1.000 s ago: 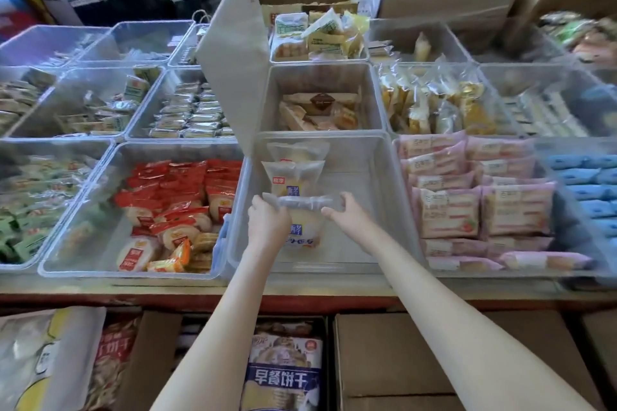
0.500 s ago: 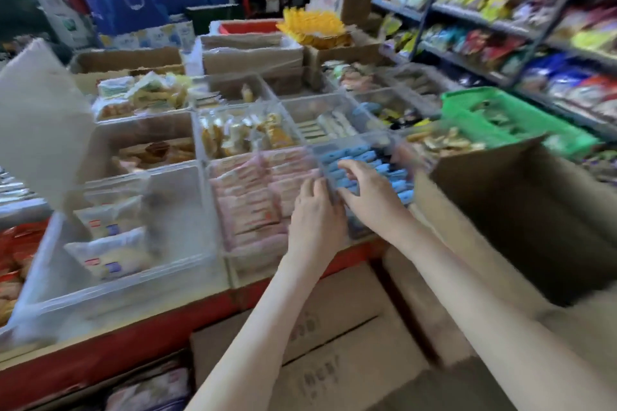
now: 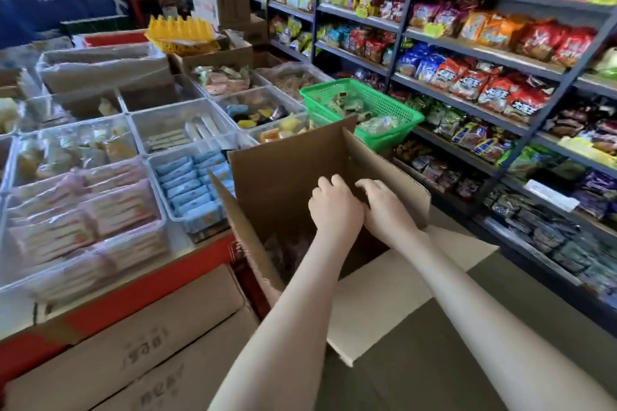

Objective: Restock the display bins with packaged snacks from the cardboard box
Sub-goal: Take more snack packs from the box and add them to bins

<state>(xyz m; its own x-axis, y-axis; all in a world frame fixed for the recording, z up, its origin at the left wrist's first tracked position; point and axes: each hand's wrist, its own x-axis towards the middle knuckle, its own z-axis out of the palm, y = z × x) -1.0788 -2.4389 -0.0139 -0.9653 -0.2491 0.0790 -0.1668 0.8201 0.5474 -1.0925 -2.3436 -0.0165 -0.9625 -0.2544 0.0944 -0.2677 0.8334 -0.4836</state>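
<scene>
The open cardboard box (image 3: 283,177) stands on the floor to the right of the display table, flaps raised. Dim packaged snacks (image 3: 283,253) lie in its bottom. My left hand (image 3: 334,207) and my right hand (image 3: 387,210) hover side by side over the box opening, touching each other, fingers loosely curled downward, with nothing visible in them. Clear display bins fill the table on the left: one with pink packets (image 3: 83,210) and one with blue packets (image 3: 190,187) sit nearest the box.
A green basket (image 3: 367,100) of snacks sits behind the box. Tall shelves (image 3: 467,77) of bagged snacks line the right side across a narrow aisle. Closed cartons (image 3: 150,344) are stacked under the table's red edge (image 3: 150,287).
My hands let go of the packet laid in the clear bin, swept right past the blue-packet bin and now sit over the cardboard box. The view turned right with them.
</scene>
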